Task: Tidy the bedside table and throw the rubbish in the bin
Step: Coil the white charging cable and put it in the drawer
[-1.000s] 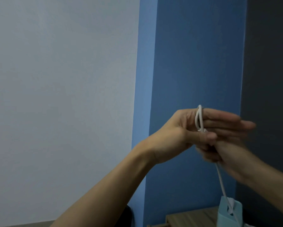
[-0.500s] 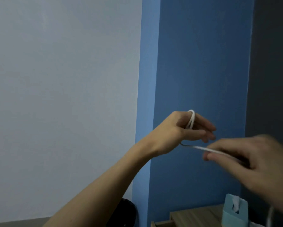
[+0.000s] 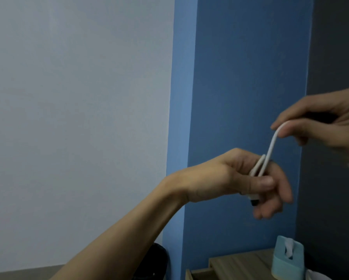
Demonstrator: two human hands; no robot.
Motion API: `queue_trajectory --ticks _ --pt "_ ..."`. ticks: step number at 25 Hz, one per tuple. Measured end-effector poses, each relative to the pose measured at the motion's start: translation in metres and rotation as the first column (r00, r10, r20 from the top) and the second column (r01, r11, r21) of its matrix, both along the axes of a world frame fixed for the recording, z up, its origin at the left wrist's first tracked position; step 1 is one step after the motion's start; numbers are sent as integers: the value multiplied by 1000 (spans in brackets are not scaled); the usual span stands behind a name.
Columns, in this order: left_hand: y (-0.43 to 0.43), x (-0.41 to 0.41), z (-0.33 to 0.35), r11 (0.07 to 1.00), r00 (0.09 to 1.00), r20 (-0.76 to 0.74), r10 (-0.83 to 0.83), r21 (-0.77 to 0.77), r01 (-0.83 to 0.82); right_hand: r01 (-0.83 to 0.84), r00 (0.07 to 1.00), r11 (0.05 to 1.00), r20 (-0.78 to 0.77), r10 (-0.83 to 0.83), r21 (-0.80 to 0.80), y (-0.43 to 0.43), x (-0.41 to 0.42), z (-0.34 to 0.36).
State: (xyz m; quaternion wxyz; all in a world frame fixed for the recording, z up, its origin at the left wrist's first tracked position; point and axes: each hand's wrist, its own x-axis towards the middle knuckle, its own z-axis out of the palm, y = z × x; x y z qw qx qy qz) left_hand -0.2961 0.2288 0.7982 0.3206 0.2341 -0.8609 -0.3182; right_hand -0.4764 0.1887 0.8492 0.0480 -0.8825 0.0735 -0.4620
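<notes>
A white cable (image 3: 270,150) is wound in loops around the fingers of my left hand (image 3: 250,178), held up in front of the blue wall; its thumb presses the loops, and a dark plug end shows under the fingers. My right hand (image 3: 327,122), higher and to the right, pinches the free part of the cable between thumb and forefinger and holds it arched above the left hand. The wooden bedside table (image 3: 240,265) shows only at the bottom right. The rest of the cable runs out of sight.
A light blue tissue box (image 3: 286,263) with a white tissue sticking out stands on the table. A dark round object (image 3: 155,259), possibly the bin, sits on the floor left of the blue wall corner. A dark grey wall is at the right.
My right hand has risen from below and right of the left hand to above it, carrying the cable up over the left fingers. The left hand has tilted its fingers downward.
</notes>
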Motion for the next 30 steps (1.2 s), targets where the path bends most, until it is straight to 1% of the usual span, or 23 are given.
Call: queue_trajectory --ticks 1,3,5,6,7,8,9,10,12,13,14,16,17,18,19,20,21,22,23,24,26,28,30 --pt "1 -2 0 999 999 -22 -43 4 43 -64 998 994 27 62 90 0 3 -5" --pt "1 -3 1 997 994 -74 -83 -6 83 -186 982 939 100 163 289 -5 13 -19" --pt "0 -4 1 997 981 -176 -76 -11 75 -262 965 834 161 209 485 -12 26 -36" --pt "-1 -3 1 998 972 -227 -66 -8 65 -268 963 785 191 193 559 -14 32 -44" --pt "-3 -2 0 998 963 -262 -65 -18 63 -238 969 770 198 148 592 -18 37 -53" --pt "-5 0 0 998 956 -286 -68 -36 60 -193 979 775 175 107 602 -21 40 -61" --pt "-7 3 0 997 951 -304 -63 -56 49 -157 986 769 145 84 620 -22 44 -68" --pt "-9 5 1 997 947 -318 -51 -75 29 -132 991 742 106 83 658 -20 48 -74" --pt "-12 9 3 995 939 -344 7 -94 -42 -172 983 649 86 161 742 -10 50 -85" --pt "-14 11 3 992 933 -356 42 -99 -83 -194 976 624 87 197 757 -7 49 -90" --pt "-15 12 3 988 927 -369 74 -102 -120 -198 972 623 72 222 757 -3 47 -95" --pt "-18 16 3 975 900 -412 140 -99 -197 -153 969 662 -19 245 733 2 45 -105" --pt "-21 19 4 966 880 -439 180 -92 -243 -114 969 705 -80 236 700 5 43 -108" --pt "-22 21 5 954 864 -453 219 -87 -287 -84 966 772 -140 219 630 10 40 -109" --pt "-23 24 5 938 856 -442 267 -83 -335 -68 966 859 -184 185 507 14 36 -107" --pt "-23 26 3 925 862 -399 314 -77 -373 -32 965 939 -235 119 343 17 31 -102" --pt "-23 27 0 916 876 -331 351 -75 -395 17 970 982 -241 30 188 19 24 -95" --pt "-21 28 -3 912 892 -259 371 -78 -402 75 974 996 -220 -61 54 21 18 -87" --pt "-19 26 -7 919 908 -199 368 -73 -388 125 975 992 -180 -128 -30 20 12 -78" --pt "-16 24 -11 932 925 -157 346 -55 -358 162 972 985 -162 -170 -64 21 8 -67" --pt "-10 18 -14 958 950 -129 283 -18 -287 189 970 975 -130 -203 -113 16 1 -48" --pt "-11 16 -14 975 973 -89 215 -32 -219 183 975 971 -101 -200 -151 12 -1 -29" --pt "-11 13 -15 986 986 -55 161 -36 -163 161 980 976 -91 -175 -147 9 1 -19"
